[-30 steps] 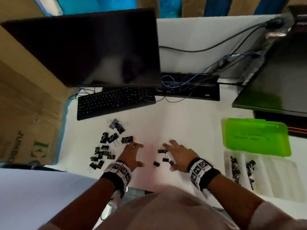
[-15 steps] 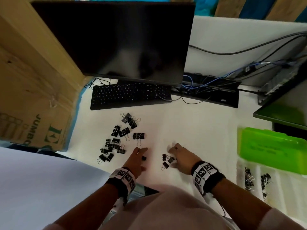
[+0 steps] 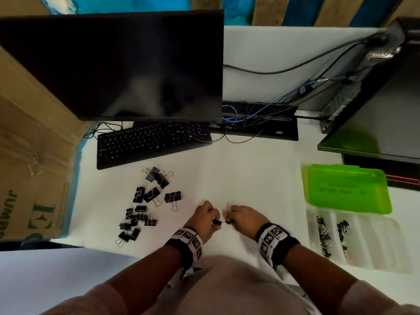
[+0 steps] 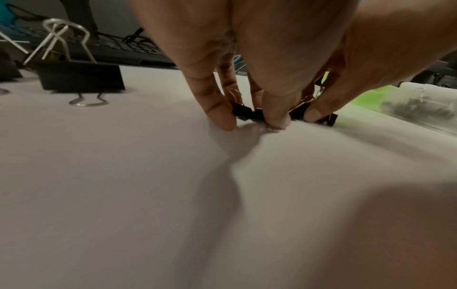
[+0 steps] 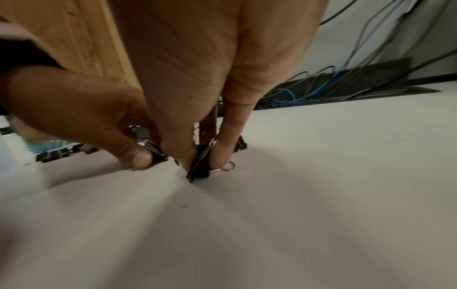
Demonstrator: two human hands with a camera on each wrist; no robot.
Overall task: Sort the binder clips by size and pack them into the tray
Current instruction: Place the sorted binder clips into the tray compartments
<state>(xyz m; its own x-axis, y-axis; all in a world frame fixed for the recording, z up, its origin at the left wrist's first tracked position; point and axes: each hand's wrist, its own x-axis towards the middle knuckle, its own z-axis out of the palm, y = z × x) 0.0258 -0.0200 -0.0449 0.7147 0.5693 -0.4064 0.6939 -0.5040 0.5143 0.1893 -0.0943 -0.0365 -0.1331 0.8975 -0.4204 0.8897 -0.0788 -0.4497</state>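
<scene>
Left hand (image 3: 203, 220) fingers curl around a small binder clip (image 3: 217, 222) on the table (image 3: 250, 178). Right hand (image 3: 244, 218) pinches another clip (image 5: 199, 166).

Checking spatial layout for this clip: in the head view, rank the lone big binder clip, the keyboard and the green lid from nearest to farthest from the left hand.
From the left hand:
1. Lone big binder clip, just up-left.
2. Keyboard, farther up.
3. Green lid, far right.

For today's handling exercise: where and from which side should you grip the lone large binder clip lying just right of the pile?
Probably pinch the large clip across its black body, coming from above. It lies apart from its neighbours on the table, body flat, with one wire handle on the surface toward the person and the other raised. The handles look thin and likely swing; the body gives firmer faces.
</scene>
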